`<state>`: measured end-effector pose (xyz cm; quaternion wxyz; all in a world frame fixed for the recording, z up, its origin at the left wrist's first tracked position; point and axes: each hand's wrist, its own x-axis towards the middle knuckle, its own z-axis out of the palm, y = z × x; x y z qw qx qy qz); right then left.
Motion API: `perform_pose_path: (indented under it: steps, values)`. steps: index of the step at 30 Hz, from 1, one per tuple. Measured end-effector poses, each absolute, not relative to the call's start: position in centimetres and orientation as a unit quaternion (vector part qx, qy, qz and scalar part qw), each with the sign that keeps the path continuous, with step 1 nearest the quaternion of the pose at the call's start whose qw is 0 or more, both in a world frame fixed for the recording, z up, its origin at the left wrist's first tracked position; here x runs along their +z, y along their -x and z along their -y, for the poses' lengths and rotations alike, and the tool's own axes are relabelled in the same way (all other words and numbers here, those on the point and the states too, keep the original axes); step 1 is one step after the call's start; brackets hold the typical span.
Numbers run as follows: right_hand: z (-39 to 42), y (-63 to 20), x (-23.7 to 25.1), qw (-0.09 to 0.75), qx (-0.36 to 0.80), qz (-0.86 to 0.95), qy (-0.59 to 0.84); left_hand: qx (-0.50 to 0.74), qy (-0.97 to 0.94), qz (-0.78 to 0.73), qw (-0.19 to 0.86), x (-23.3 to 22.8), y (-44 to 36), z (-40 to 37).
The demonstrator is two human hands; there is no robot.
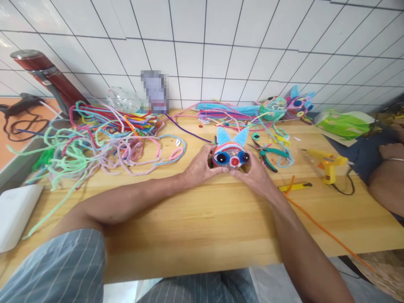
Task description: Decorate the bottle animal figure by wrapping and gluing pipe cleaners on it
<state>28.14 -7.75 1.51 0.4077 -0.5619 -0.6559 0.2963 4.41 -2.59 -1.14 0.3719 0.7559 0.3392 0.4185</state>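
Between my two hands is a small animal-face craft (234,152) with blue pipe-cleaner ears, round blue-and-black eyes and a red button nose on a clear body. My left hand (199,167) is wrapped round its left side, thumb along the bottom front. On the other side my right hand (254,173) grips it, its thumb nearly meeting the left one. The craft faces me, upright, just over the wooden table (189,235). Its back and some of my fingers are hidden. Close to my right hand lie teal-handled pliers (268,156).
Tangled pipe cleaners (104,149) spread at left, bundles (227,110) along the tiled wall. A yellow glue gun (331,166), a yellow utility knife (295,187) and an orange pipe cleaner (318,225) lie at right. Another person's arm (386,181) rests at the right edge.
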Motion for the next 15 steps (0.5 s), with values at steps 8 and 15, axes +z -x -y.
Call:
perform_pose_path:
  steps: [8,15]
  values:
    - [7.56,-28.30,1.01,0.420,0.310,0.659,0.542,0.435,-0.749,-0.340,0.366,-1.41,-4.47,2.43]
    - [7.52,-28.34,0.81,0.419,0.316,0.658,0.541,0.424,-0.744,-0.349,0.380,-1.26,-4.57,2.47]
